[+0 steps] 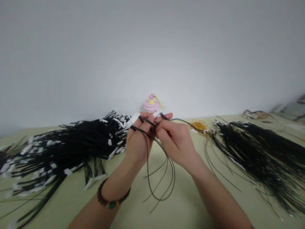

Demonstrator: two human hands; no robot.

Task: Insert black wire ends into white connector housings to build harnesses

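Head view, looking down over my forearms: my left hand (139, 140) is up with thin black cords (149, 124) running across its fingers, and a white tag (133, 119) juts out just past them. My right hand (175, 141) is curled closed on the same cords, right against my left fingers, so both hands are grasping; the exact hold is hidden behind my fingers. Below my grip, the slack cords hang in smooth, springy loops (164, 187) over open table (173, 206), with room there to move. Left of my grip lies a big, matted pile of black cords (64, 149), flecked with white tags, its edge nearly touching my left hand. Right of my grip is a second pile (257, 156), finer and combed straighter, with a loose tangle of amber rubber bands (199, 126) between it and my right hand. Ahead of my fingertips, a glossy pink charm (151, 105) with a yellow cord sits at the table's far edge against a plain white wall (152, 54). A beaded bracelet (111, 200) circles my left wrist.
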